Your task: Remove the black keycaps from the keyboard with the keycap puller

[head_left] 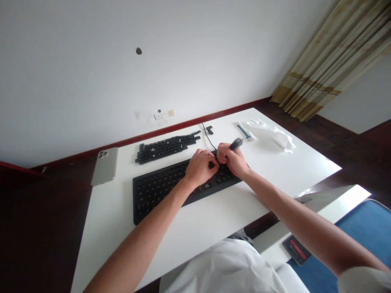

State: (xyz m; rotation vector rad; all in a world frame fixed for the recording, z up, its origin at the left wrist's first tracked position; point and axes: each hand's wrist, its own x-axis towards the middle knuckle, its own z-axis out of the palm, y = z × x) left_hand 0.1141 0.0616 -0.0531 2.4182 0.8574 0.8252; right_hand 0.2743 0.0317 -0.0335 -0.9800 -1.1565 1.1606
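Note:
A black keyboard (161,185) lies across the white table, many of its key positions bare of caps. My right hand (233,160) is wrapped around a dark tool (236,143), whose end sticks up above the fist; its lower end is hidden at the keyboard. My left hand (200,167) is closed beside it over the keys, thumb and fingers curled together; whatever they may hold is hidden. Behind the keyboard, removed black keycaps (166,148) lie in rows, and a few more keycaps (209,130) sit near the cable (208,138).
A phone (104,166) lies at the table's left edge. On the right are a blue-and-white brush-like item (245,132) and a crumpled white plastic bag or tissue (276,136). An open drawer (336,201) juts out at the front right, above a blue seat (366,240).

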